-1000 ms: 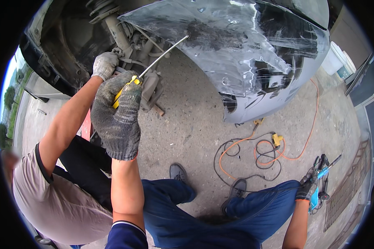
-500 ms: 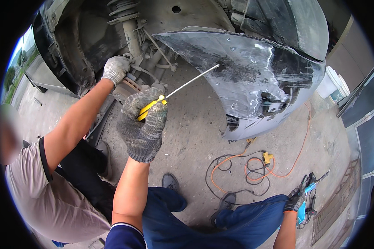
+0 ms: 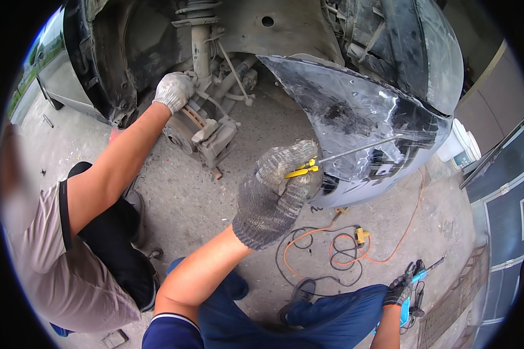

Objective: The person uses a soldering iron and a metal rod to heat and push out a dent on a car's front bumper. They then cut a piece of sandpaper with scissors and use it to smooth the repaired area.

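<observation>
My left hand, in a grey knit glove, is closed around the yellow handle of a screwdriver. Its metal shaft reaches right across the grey, scuffed body panel; whether the tip touches it I cannot tell. At the lower right my right hand, in a dark glove, is beside my knee. Its fingers look closed around a blue tool with a long thin tip, partly hidden by the hand.
At the left another person's white-gloved hand rests by the brake disc and strut. Orange and black cables with a yellow connector lie on the floor. White buckets stand beyond the panel.
My left hand has moved right with the screwdriver, bringing its shaft farther across the panel. The view has shifted slightly; the other person's hand stays by the brake.
</observation>
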